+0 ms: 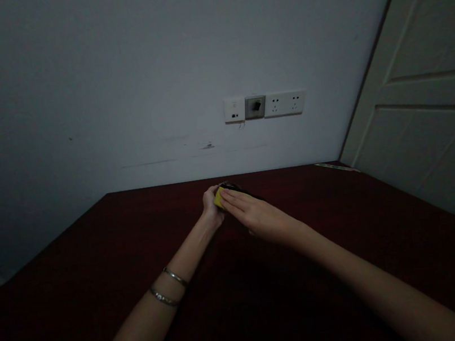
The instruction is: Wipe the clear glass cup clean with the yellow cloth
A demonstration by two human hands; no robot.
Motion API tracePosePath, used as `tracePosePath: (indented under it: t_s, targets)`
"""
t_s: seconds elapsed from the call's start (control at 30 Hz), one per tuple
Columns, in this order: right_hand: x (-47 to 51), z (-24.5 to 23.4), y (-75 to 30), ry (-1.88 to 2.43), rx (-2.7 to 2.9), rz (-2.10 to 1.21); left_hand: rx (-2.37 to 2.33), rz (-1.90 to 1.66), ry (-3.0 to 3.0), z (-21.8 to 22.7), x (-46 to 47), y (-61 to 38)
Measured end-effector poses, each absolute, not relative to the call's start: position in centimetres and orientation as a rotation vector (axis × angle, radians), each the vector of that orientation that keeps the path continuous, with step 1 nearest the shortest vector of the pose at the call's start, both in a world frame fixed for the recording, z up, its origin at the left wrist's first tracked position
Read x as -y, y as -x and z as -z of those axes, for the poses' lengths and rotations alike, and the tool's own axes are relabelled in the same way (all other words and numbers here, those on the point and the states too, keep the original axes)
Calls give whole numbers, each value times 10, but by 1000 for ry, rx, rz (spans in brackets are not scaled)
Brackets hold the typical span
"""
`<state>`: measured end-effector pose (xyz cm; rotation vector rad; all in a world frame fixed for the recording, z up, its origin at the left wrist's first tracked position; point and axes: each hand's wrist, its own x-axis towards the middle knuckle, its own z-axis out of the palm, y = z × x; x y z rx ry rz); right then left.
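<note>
Near the far side of the dark red table, my left hand (212, 202) is closed around the left end of a dark object (233, 185). That object is mostly covered by my hands, and its kind cannot be made out. My right hand (250, 208) lies over it with fingers pressed together on a yellow sponge-like pad (218, 198). The pad touches the dark object, between it and my right fingers. Both hands meet here, slightly above the tabletop or resting on it; I cannot tell which.
The dark red table (142, 229) runs up to a pale wall (133, 82). White sockets (285, 104) and a grey switch plate (255, 107) sit on the wall. A pale panelled door (424, 89) stands at the right, with a thin strip (336, 167) near the table's far right corner.
</note>
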<state>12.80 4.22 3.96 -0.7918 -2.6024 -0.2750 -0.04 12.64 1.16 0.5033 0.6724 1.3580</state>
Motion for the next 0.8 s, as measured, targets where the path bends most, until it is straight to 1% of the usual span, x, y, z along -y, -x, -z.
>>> tracePosePath:
  t_s: [0.17,0.33,0.57,0.7,0.8]
  targets:
    - [-43,-39,-132,739,2638,335,-692,-1302,-510,-15,-132,7]
    - [-44,-49,-144,707,2746,412,-730,-1186,-557,-15,-133,10]
    - [-52,-55,-168,756,2737,418,-803,-1020,-601,-20,-130,23]
    - [-67,-44,-188,794,2693,286,-694,-899,-667,-22,-131,31]
    - [-78,-39,-202,897,2482,125,-696,-833,-710,-21,-133,34]
